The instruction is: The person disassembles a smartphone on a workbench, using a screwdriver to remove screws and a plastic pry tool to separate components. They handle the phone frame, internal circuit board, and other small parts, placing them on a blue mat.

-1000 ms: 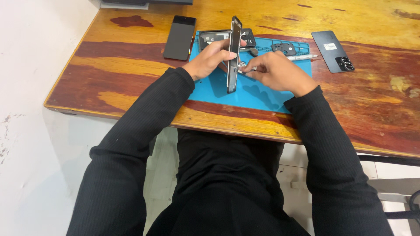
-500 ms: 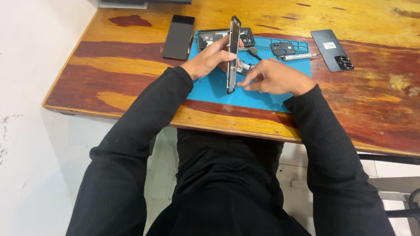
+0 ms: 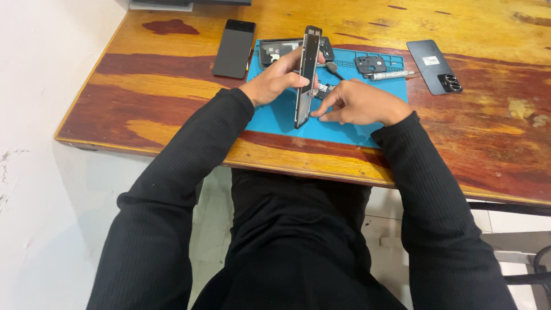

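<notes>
Wooden table (image 3: pixel 172 86) carries a blue mat (image 3: pixel 275 117), over which the left hand (image 3: pixel 275 80) grasps an opened phone (image 3: pixel 305 74) on edge, right hand (image 3: pixel 359 103) apparently pinching at its lower inside; removed parts lie beyond, reassembly unfinished.

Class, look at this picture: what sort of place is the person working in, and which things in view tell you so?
Probably a phone repair bench. A blue work mat lies on a wooden table, the left hand holds an opened phone on edge, and a screwdriver and a loose back cover lie nearby.
</notes>
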